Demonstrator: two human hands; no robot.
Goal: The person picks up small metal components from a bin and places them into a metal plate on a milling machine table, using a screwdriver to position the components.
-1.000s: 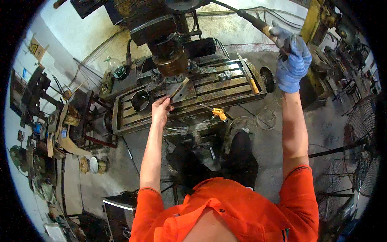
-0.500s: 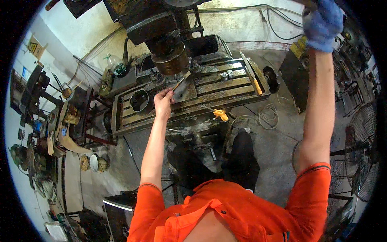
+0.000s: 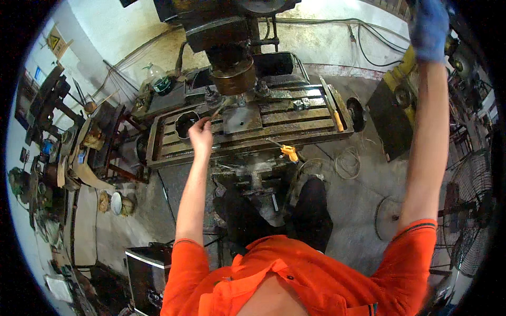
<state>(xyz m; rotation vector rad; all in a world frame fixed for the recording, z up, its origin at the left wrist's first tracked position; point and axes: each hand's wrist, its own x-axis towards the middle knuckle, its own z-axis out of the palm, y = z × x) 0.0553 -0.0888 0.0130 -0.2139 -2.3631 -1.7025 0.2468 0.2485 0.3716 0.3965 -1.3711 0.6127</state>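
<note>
The person stands at a milling machine, both arms raised. The left hand (image 3: 201,136) is out over the slotted machine bed (image 3: 295,118), its fingers closed around a thin metal tool (image 3: 217,110) that points toward two o'clock, at the grey workpiece (image 3: 241,119) under the spindle head (image 3: 232,76). The right hand (image 3: 429,26), in a blue glove, is raised high at one o'clock near the rim; I cannot tell what its fingers grip. An orange-handled clamp (image 3: 289,152) hangs off the bed's front edge.
</note>
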